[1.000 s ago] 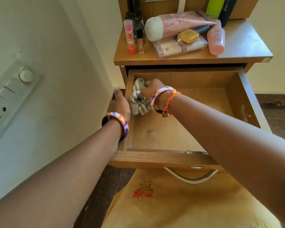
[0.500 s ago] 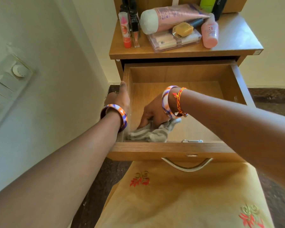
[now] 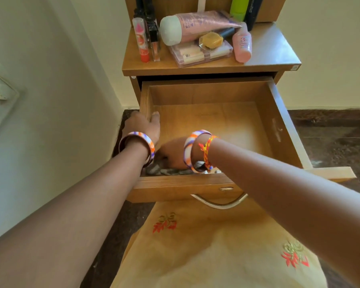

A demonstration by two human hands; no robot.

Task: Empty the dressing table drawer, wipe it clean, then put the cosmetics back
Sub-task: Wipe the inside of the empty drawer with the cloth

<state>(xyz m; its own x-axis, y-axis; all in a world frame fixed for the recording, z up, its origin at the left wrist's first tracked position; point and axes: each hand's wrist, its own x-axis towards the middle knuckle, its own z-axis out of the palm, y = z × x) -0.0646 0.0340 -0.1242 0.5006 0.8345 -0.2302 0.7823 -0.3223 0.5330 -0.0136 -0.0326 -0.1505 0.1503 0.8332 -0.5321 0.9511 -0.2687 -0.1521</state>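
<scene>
Drawer [image 3: 208,121] pulled fully out of the dressing table [image 3: 272,53], wooden floor bare apart from a grey cloth [image 3: 170,170] bunched in the corner at 7 o'clock, against the front wall. Right hand [image 3: 173,152] pressed down on that cloth, fingers curled into it. Left hand [image 3: 142,126] at 9 o'clock, gripping the drawer's left wall, thumb inside. One patterned bangle on each wrist, plus one red-and-yellow thread on the right. One metal handle [image 3: 218,202] at 6 o'clock. Cosmetics at 12 o'clock on the table top: one large pink tube [image 3: 197,26] lying across one clear case [image 3: 202,53], one small pink bottle [image 3: 242,45], one amber jar [image 3: 211,39], slim tubes standing at 11 o'clock, too crowded to count. Cream walls all round, dark floor below, one switch plate [image 3: 0,92] at 9 o'clock.
</scene>
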